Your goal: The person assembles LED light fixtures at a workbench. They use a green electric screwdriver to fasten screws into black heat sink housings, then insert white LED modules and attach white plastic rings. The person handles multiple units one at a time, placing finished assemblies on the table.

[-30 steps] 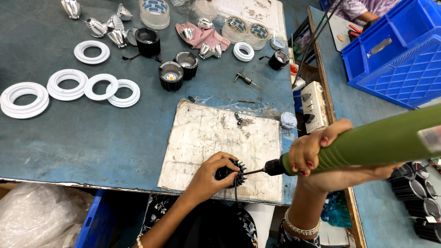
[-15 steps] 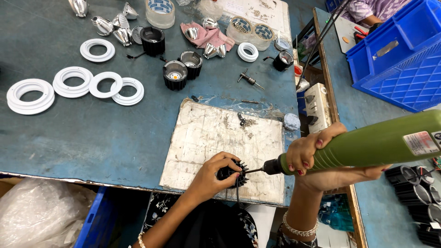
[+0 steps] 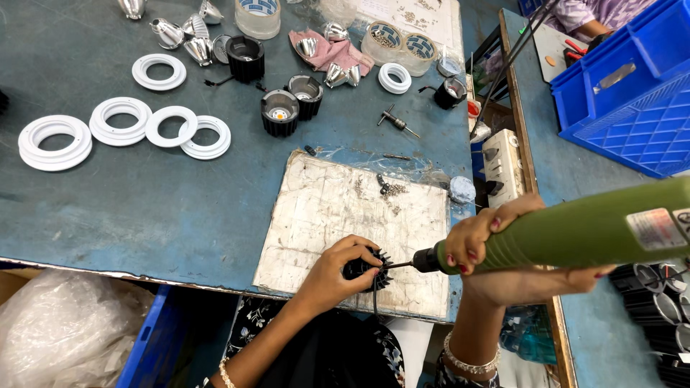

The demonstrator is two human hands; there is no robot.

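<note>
My left hand [image 3: 336, 273] grips a small black finned heat sink [image 3: 368, 269] on its side at the near edge of a worn white board [image 3: 338, 215]. My right hand [image 3: 489, 248] is wrapped around a thick green electric screwdriver [image 3: 589, 230]. Its bit touches the right side of the heat sink. A small pile of loose screws [image 3: 389, 190] lies on the board farther back.
White plastic rings [image 3: 118, 126] lie at the left of the blue table [image 3: 144, 208]. Black lamp housings [image 3: 280, 111], shiny reflectors [image 3: 187, 36], tape rolls [image 3: 259, 14] and a pink cloth [image 3: 330, 50] sit at the back. A power strip [image 3: 503, 162] and blue crates [image 3: 632, 86] stand right. Another person's arm [image 3: 586, 18] shows top right.
The view has shifted slightly and the screwdriver sits a little lower and nearer. Both hands keep their hold, the bit staying against the heat sink.
</note>
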